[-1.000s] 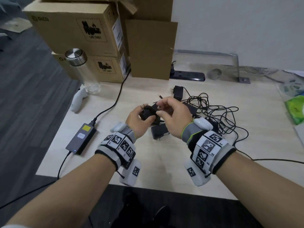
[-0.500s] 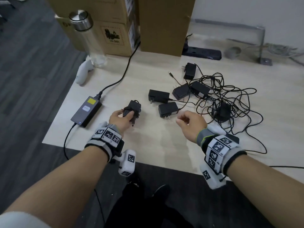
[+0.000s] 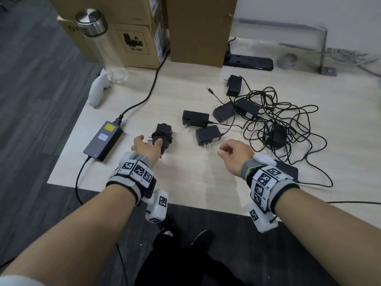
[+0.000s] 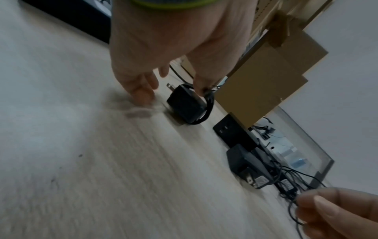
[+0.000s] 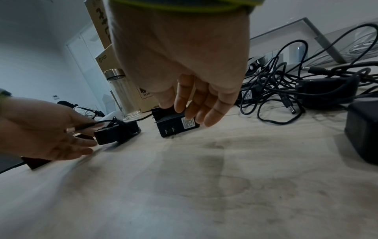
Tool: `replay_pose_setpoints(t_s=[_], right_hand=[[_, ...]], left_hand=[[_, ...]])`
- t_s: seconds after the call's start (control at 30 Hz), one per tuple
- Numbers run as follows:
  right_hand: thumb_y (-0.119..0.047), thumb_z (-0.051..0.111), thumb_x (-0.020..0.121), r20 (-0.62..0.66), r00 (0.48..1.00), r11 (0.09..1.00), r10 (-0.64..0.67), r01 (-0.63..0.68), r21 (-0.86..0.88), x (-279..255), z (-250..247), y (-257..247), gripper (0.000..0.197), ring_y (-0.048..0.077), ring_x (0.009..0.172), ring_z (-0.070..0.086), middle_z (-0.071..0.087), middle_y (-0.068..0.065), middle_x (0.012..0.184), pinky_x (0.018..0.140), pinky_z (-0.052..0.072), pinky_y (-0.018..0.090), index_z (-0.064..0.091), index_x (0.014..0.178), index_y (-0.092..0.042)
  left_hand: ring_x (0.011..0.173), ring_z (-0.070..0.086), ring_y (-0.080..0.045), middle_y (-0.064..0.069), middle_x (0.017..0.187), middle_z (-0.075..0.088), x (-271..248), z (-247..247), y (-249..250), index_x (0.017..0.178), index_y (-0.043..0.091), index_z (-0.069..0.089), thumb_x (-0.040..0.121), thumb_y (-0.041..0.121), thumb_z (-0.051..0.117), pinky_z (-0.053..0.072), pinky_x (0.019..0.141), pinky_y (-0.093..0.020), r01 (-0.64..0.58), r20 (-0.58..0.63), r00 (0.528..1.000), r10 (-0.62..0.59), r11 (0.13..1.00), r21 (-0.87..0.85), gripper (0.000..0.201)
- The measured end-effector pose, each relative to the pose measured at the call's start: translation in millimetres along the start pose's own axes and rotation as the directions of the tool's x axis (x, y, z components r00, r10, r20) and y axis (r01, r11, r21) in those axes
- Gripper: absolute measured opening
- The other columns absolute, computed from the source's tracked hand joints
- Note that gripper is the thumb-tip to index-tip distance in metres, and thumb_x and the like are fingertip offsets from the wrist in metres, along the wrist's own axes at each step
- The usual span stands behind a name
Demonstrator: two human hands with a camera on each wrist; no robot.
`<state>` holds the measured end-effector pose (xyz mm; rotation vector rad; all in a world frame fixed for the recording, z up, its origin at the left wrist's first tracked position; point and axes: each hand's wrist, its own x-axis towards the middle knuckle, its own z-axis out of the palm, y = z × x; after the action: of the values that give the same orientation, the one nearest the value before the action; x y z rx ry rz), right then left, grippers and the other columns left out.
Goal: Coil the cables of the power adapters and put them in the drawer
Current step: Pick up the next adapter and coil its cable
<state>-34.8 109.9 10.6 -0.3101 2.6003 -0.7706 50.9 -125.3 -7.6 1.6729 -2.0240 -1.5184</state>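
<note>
Head camera looks down; both wrist cameras, low, share the desk [image 3: 185, 182].

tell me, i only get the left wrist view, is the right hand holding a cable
Observer: No. The right wrist view shows the right hand empty, fingers relaxed, beside a loose adapter.
Operator: where's the rest of the cables
Observer: In the head view they lie in one tangle on the table, right of that hand.
Operator: anything on the far left
Observer: A grey power brick lies there, its cord running off the near table edge.
</note>
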Motion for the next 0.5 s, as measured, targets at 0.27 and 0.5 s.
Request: replay_pose_setpoints(t_s=[0.27,0.5], right_hand=[[-0.028,0.062,0.09,-0.007,1.0,1.0,-0.002,0.003,0.02,-0.5,-10.8,-7.1,0.013,0.017,0.091,0.057,0.063,-0.003,0.099,0.081,0.043,0.025,0.065,0.099,-0.021],[-0.032,0.06,0.089,-0.08,0.997,1.0,0.019,-0.019,0.005,-19.7,-35.4,31.3,0.02,0.019,0.107,0.054,0.057,-0.002,0.116,0.093,0.043,0.031,0.062,0.108,-0.024]], left_hand=[[0.113,0.05,-0.024,-0.006,0.124,0.054,-43.9,12.6,37.9,0.128,0.016,0.052,0.082,0.028,0.07,0.038,0.099,-0.038,-0.53,-0.087,0.839,0.537,0.843,0.095,0.05],[0.091,0.06,-0.016,0.007,0.099,0.061,-84.3,75.0,36.5,0.121,0.023,0.056,0.085,0.032,0.069,0.05,0.089,-0.035,-0.67,0.499,0.685,0.53,0.727,0.148,0.039]])
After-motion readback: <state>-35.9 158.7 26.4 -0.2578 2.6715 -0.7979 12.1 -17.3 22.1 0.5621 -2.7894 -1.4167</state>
